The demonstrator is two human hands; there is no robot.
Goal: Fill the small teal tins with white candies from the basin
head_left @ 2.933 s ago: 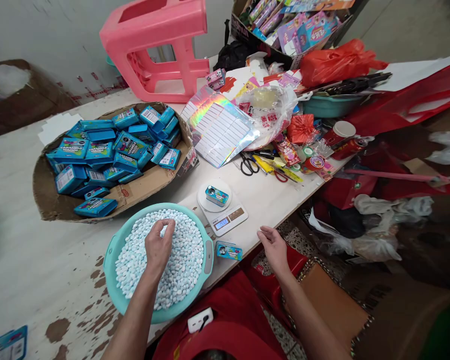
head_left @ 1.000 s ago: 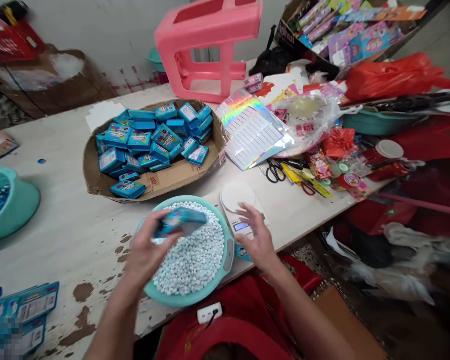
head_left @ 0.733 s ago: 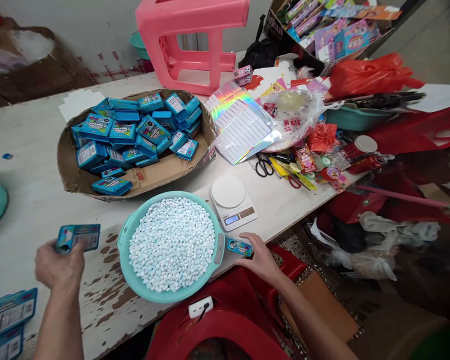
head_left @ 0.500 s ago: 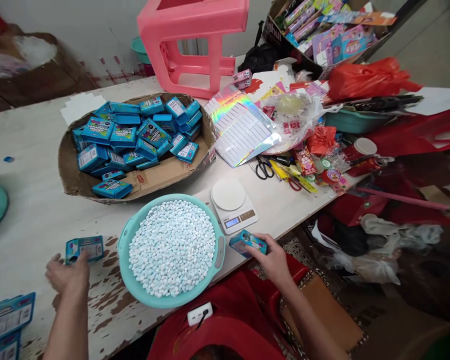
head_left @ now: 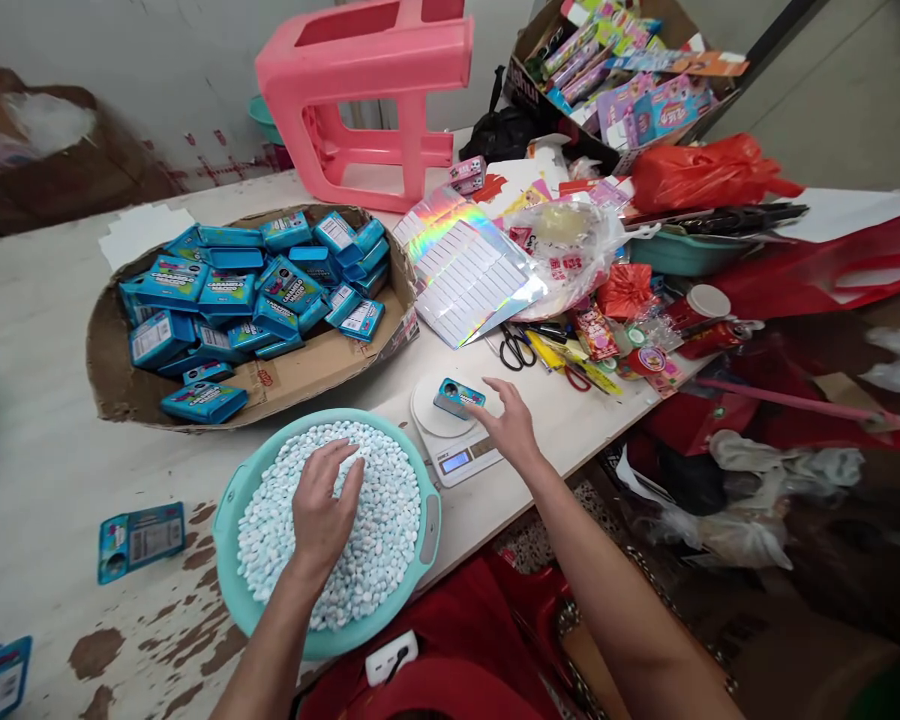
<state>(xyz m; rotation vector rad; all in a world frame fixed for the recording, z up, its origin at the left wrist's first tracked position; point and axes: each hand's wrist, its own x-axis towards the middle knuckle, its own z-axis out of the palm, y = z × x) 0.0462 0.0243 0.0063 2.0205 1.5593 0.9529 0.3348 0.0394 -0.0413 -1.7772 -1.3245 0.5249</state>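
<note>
In the head view my left hand (head_left: pixel 326 510) is over the turquoise basin (head_left: pixel 229 560) of small pale blue and white candies (head_left: pixel 382 530). Its thumb and fingers are apart and nothing shows between them; whether the tips touch the candies I cannot tell. A small blue candy box (head_left: pixel 459 396) lies on the round plate of the white kitchen scale (head_left: pixel 471 463). Beside it my right hand (head_left: pixel 511 425) is open, its thumb close to the box's near end. Another blue box (head_left: pixel 141 542), with a round opening at one end, lies on the table left of the basin.
A cut-down cardboard box (head_left: pixel 292 385) behind the basin holds many blue boxes. Holographic sheets (head_left: pixel 472 270), scissors (head_left: pixel 517 347) and a clear plastic bag (head_left: pixel 570 240) lie to the right. A pink stool (head_left: pixel 360 80) stands at the back. A white power socket (head_left: pixel 391 657) sits below the basin.
My right hand has put its blue box on the scale and let go. My left hand has left the other box on the table and moved right, over the candies.
</note>
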